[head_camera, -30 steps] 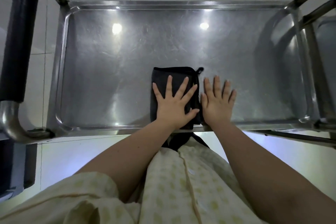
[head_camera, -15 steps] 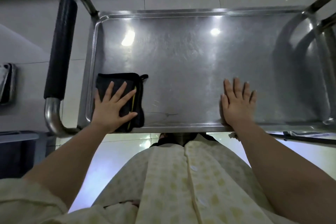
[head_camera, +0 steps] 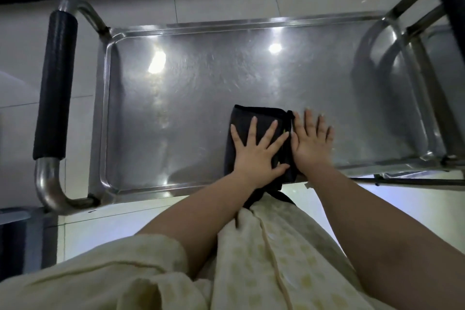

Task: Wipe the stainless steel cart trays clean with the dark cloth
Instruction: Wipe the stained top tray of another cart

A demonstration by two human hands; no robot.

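Cloth and left hand are back from the tray's left end, now right of centre, next to my right hand. The right hand hasn't shifted on the steel.

Left hand: flat, fingers straight and spread, palm pressing down on the dark cloth. Nothing is gripped.

Right hand: flat on bare steel, fingers straight and close together, thumb side against the cloth's right edge.

The cloth is folded into a rectangle and lies on the top tray near the front rim. Its near edge is hidden under my wrist, so it probably reaches the rim, but I can't confirm.

The padded cart handle is off the tray's left end.
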